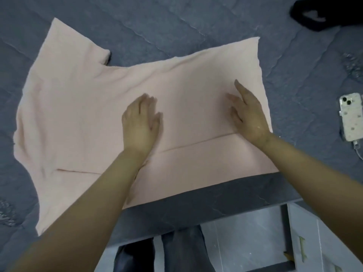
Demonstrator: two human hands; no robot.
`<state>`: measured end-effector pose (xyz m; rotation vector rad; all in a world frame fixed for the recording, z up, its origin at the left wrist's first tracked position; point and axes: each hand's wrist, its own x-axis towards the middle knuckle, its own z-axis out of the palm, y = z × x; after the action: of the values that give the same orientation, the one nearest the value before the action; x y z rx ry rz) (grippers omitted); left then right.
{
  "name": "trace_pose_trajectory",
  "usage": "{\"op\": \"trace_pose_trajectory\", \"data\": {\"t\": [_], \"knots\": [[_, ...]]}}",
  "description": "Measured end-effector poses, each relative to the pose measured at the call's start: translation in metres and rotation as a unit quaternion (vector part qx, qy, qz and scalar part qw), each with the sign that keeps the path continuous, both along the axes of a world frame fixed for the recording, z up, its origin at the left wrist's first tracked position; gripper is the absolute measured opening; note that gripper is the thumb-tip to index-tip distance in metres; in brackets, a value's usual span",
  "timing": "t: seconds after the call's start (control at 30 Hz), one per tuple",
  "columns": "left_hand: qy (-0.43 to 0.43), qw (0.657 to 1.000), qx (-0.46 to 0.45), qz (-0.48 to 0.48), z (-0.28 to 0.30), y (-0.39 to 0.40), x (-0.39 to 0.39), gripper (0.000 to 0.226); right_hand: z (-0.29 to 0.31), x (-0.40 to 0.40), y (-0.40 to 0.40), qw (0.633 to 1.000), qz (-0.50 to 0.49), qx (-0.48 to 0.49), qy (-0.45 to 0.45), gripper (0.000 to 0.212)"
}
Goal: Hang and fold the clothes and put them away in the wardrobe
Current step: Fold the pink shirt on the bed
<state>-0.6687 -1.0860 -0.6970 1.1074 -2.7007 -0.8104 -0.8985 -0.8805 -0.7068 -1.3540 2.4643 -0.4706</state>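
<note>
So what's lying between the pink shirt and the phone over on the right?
Nothing: in the head view, only bare grey bedcover lies between the pink shirt and the phone.

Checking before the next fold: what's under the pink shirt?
The pink shirt lies flat on the grey quilted bedspread, both hands pressing on top. Anything beneath it is covered; no lump shows.

Grey quilted bed (pixel 196 26) here, with a pink shirt (pixel 78 114) spread flat on it, a phone (pixel 351 118) at right and something black (pixel 324 14) top right.
</note>
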Motion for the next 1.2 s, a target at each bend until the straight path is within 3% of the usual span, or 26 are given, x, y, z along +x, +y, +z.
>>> {"op": "trace_pose_trajectory", "data": {"t": [0.17, 0.33, 0.47, 0.57, 0.63, 0.7, 0.77, 0.97, 1.07, 1.2], "knots": [[-0.034, 0.999, -0.007, -0.014, -0.004, -0.064, -0.07, 0.036, 0.006, -0.059, -0.092, 0.998, 0.029, 0.057, 0.022, 0.045], [-0.133, 0.991, -0.033, 0.005, -0.03, -0.106, -0.086, 0.047, 0.003, -0.112, -0.129, 0.986, 0.033, 0.16, 0.014, 0.074], [-0.178, 0.982, 0.052, 0.045, -0.031, -0.132, -0.078, 0.048, -0.003, -0.132, -0.138, 0.978, 0.016, 0.203, 0.047, 0.062], [-0.165, 0.985, 0.045, 0.005, -0.019, -0.128, -0.076, 0.035, -0.003, -0.133, -0.136, 0.973, 0.001, 0.223, -0.062, 0.051], [-0.106, 0.994, 0.024, -0.033, -0.003, -0.123, -0.065, 0.026, 0.003, -0.126, -0.125, 0.979, 0.017, 0.196, -0.047, 0.037], [-0.043, 0.995, -0.009, -0.089, 0.013, -0.116, -0.046, 0.015, 0.012, -0.116, -0.104, 0.988, 0.033, 0.152, 0.025, 0.022], [-0.018, 0.99, -0.033, -0.132, 0.03, -0.105, -0.022, 0.007, 0.026, -0.104, -0.072, 0.99, 0.027, 0.127, 0.058, 0.019], [-0.02, 0.971, 0.008, -0.239, 0.065, -0.051, 0.04, 0.013, 0.065, -0.046, 0.027, 0.991, 0.019, 0.128, 0.036, 0.032], [-0.045, 0.969, 0.034, -0.241, 0.063, -0.021, 0.062, 0.008, 0.061, -0.025, 0.065, 0.99, 0.024, 0.14, 0.02, 0.035], [-0.078, 0.969, 0.07, -0.223, 0.05, 0.008, 0.082, 0.018, 0.042, -0.008, 0.096, 0.985, 0.02, 0.172, 0.013, 0.034]]}}
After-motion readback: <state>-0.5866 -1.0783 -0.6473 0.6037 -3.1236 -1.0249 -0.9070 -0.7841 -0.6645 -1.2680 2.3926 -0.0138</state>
